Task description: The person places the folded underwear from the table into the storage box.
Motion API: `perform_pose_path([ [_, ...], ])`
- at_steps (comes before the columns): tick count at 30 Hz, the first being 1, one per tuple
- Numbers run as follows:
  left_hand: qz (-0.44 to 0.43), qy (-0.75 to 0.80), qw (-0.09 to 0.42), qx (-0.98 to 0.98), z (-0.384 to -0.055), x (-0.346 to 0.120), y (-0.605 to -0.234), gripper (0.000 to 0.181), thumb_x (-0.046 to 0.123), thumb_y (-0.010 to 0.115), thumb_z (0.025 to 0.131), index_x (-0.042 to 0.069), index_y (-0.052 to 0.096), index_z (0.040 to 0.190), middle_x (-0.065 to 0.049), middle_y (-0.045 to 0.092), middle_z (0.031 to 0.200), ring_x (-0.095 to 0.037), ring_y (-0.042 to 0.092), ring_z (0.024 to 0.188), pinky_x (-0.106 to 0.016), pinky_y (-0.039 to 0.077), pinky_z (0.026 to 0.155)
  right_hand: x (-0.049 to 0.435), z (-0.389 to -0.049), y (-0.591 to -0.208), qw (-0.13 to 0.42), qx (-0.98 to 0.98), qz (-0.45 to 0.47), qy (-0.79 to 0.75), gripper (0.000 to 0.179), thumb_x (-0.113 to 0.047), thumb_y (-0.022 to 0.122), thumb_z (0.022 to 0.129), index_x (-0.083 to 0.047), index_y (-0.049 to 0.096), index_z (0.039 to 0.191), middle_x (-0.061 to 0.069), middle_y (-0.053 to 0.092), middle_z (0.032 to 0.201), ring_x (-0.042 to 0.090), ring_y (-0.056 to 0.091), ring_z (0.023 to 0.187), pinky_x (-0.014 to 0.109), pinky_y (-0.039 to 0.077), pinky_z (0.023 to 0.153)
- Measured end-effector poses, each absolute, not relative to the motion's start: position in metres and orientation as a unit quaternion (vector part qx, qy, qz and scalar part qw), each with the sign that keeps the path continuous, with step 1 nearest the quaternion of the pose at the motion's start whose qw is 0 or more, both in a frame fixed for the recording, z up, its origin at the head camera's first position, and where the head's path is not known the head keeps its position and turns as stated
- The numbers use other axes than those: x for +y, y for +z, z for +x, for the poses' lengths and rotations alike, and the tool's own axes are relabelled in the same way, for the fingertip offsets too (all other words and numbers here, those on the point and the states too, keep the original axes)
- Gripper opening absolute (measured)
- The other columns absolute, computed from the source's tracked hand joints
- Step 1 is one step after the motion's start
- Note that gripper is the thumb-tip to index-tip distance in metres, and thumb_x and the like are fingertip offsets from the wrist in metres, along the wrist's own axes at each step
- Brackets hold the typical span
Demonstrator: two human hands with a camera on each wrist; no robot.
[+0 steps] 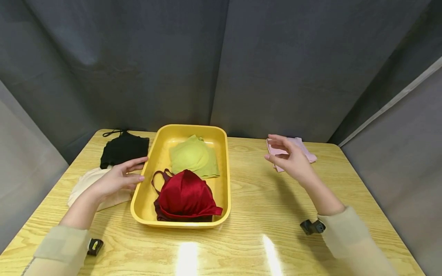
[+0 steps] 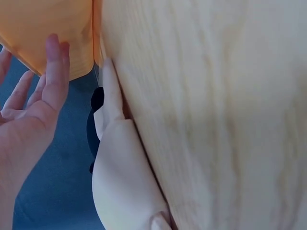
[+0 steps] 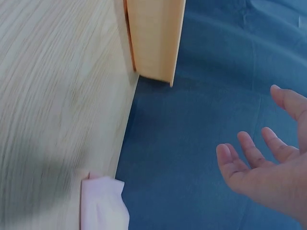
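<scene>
My left hand (image 1: 119,178) is at the left side of a yellow plastic tray (image 1: 226,191), its loosely spread fingertips right at the rim. In the tray, a yellow-green bra (image 1: 193,155) lies folded toward the back. A shiny red bra (image 1: 186,193) sits at the front on a dark maroon one, whose strap loops to the left. Over a folded pink garment (image 1: 304,147) hangs my right hand (image 1: 291,157), fingers bent loosely and thumb apart, with nothing between them. In the right wrist view, the pink garment (image 3: 103,203) shows below that hand's level on the table.
Left of the tray lie a black strappy garment (image 1: 124,149) and, partly behind my left forearm, a cream garment (image 1: 115,199). The wooden table (image 1: 255,207) ends at grey curtains (image 1: 283,69) at the back and sides.
</scene>
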State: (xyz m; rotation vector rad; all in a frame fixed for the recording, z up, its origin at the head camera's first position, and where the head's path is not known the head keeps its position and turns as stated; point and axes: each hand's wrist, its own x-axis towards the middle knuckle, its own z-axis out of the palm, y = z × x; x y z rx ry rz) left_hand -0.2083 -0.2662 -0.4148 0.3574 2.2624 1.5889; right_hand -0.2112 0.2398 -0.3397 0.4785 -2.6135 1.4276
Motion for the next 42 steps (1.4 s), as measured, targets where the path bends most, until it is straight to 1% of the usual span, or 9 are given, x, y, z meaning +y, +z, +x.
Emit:
perform_pose_path([
  [4,0.130,0.567,0.183,0.793,-0.209,-0.267,-0.415,0.066,0.020,0.062,0.091,0.016,0.029,0.149,-0.020,0.040,0.143,-0.031,0.060,0.110,-0.038,0.054,0.082,0.251,-0.211,-0.343,0.077,-0.864,0.155,0.472,0.058,-0.015,0.067,0.088,-0.010,0.043,0.141,0.014,0.051,0.131,0.028,0.047,0.121,0.019,0.046,0.089],
  [9,0.132,0.570,0.186,0.789,-0.209,-0.268,-0.414,0.066,0.019,0.062,0.092,0.015,0.028,0.149,-0.020,0.039,0.143,-0.029,0.060,0.110,-0.038,0.054,0.082,0.266,-0.212,-0.349,0.108,-0.877,0.140,0.446,0.058,-0.016,0.067,0.088,-0.011,0.042,0.141,0.015,0.049,0.135,0.030,0.045,0.124,0.014,0.042,0.089],
  [13,0.129,0.574,0.190,0.786,-0.210,-0.268,-0.415,0.066,0.017,0.062,0.092,0.015,0.028,0.148,-0.021,0.038,0.143,-0.028,0.060,0.110,-0.037,0.054,0.082,0.279,-0.216,-0.355,0.142,-0.882,0.133,0.429,0.056,-0.009,0.066,0.088,-0.006,0.043,0.139,0.017,0.048,0.136,0.032,0.044,0.124,0.021,0.042,0.093],
  [16,0.123,0.580,0.195,0.781,-0.211,-0.268,-0.416,0.067,0.016,0.062,0.091,0.014,0.028,0.149,-0.021,0.037,0.144,-0.029,0.060,0.109,-0.037,0.054,0.082,0.286,-0.218,-0.359,0.157,-0.883,0.126,0.425,0.055,-0.008,0.066,0.088,-0.005,0.044,0.138,0.017,0.048,0.136,0.033,0.044,0.124,0.035,0.043,0.096],
  [19,0.118,0.586,0.200,0.776,-0.210,-0.267,-0.416,0.068,0.015,0.062,0.091,0.014,0.027,0.149,-0.022,0.035,0.145,-0.030,0.060,0.110,-0.038,0.054,0.083,0.291,-0.220,-0.364,0.165,-0.880,0.126,0.427,0.056,-0.009,0.066,0.088,-0.004,0.044,0.138,0.017,0.047,0.138,0.033,0.042,0.126,0.046,0.040,0.099],
  [23,0.113,0.598,0.208,0.766,-0.209,-0.267,-0.417,0.069,0.014,0.062,0.091,0.013,0.025,0.150,-0.021,0.033,0.147,-0.032,0.058,0.112,-0.043,0.053,0.085,0.293,-0.221,-0.367,0.177,-0.875,0.126,0.434,0.055,-0.005,0.066,0.086,0.001,0.044,0.137,0.022,0.045,0.138,0.037,0.039,0.126,0.053,0.037,0.100],
  [28,0.103,0.605,0.213,0.760,-0.208,-0.266,-0.417,0.070,0.016,0.062,0.091,0.015,0.024,0.150,-0.018,0.029,0.150,-0.032,0.058,0.113,-0.044,0.053,0.084,0.301,-0.228,-0.376,0.193,-0.876,0.110,0.428,0.054,-0.004,0.066,0.086,0.002,0.046,0.135,0.021,0.046,0.137,0.037,0.040,0.126,0.055,0.036,0.100],
  [31,0.098,0.610,0.216,0.756,-0.207,-0.265,-0.415,0.070,0.016,0.062,0.091,0.016,0.023,0.150,-0.018,0.030,0.149,-0.032,0.057,0.114,-0.043,0.053,0.084,0.313,-0.239,-0.390,0.197,-0.877,0.098,0.428,0.055,-0.010,0.067,0.087,-0.002,0.046,0.137,0.016,0.046,0.139,0.034,0.040,0.128,0.055,0.036,0.100],
  [42,0.105,0.606,0.217,0.758,-0.206,-0.266,-0.414,0.069,0.016,0.060,0.093,0.012,0.022,0.150,-0.023,0.032,0.147,-0.032,0.057,0.113,-0.042,0.053,0.083,0.334,-0.259,-0.408,0.171,-0.873,0.031,0.456,0.057,-0.025,0.064,0.090,-0.009,0.041,0.141,0.017,0.043,0.141,0.035,0.037,0.131,0.055,0.034,0.103],
])
